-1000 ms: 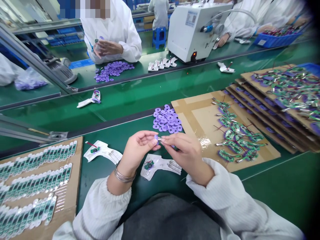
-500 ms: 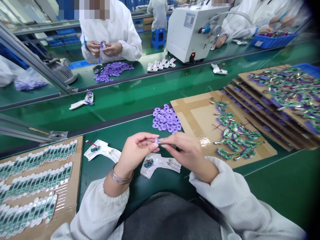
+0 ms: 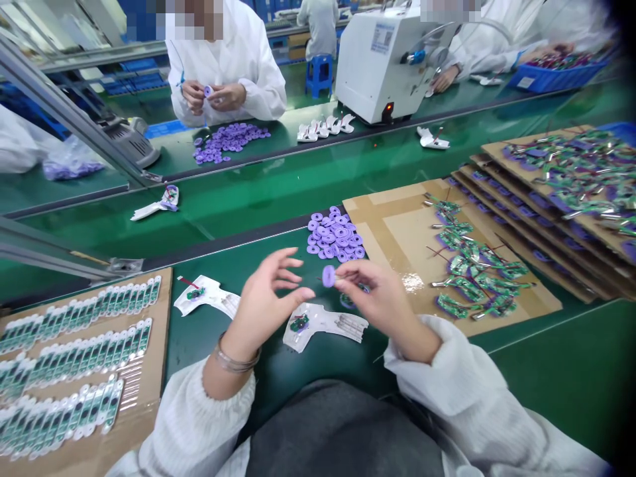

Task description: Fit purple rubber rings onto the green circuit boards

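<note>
Right hand (image 3: 383,306) is pinching a flat purple foam ring (image 3: 328,275) up above the green table (image 3: 556,361), left hand (image 3: 268,298) open with fingers spread just beside it, heap of matching rings (image 3: 335,235) further back.

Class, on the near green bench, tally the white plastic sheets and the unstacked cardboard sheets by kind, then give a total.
White plastic sheets: 2
Unstacked cardboard sheets: 2
Total: 4

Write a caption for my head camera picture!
Right hand pinches a purple ring near a pile of them; left hand is open.
</note>
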`<action>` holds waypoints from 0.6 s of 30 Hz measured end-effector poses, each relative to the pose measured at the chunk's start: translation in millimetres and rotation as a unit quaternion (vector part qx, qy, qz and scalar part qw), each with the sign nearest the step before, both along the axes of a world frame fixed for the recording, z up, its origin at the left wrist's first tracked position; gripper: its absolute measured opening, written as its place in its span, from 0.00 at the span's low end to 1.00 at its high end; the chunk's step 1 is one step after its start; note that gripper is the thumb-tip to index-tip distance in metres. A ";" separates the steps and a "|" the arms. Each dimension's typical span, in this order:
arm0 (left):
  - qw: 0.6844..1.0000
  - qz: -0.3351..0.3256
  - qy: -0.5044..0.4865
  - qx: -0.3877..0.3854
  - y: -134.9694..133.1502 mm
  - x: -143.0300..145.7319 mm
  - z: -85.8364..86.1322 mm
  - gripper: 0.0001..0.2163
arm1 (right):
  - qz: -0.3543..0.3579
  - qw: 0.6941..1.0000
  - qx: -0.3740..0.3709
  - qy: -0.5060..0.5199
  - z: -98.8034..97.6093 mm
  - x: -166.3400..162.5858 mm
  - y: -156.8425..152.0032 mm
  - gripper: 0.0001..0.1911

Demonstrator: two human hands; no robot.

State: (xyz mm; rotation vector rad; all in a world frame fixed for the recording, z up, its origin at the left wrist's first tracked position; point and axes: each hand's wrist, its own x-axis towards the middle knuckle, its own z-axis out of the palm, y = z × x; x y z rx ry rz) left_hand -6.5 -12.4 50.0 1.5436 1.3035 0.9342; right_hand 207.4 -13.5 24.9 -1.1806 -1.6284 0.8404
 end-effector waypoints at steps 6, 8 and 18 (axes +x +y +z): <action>0.951 -0.030 0.302 0.054 -57.8 -22.4 -32.5 0.27 | 0.048 0.984 -0.135 0.105 25.3 50.2 -6.5 0.10; 0.929 -0.046 0.353 0.099 -68.1 -16.4 -49.8 0.28 | 0.148 0.973 -0.170 0.059 31.0 51.0 -11.7 0.08; 0.982 -0.152 0.108 0.028 0.3 12.5 -22.6 0.22 | 0.205 0.970 -0.001 -0.130 18.9 -1.9 -14.3 0.04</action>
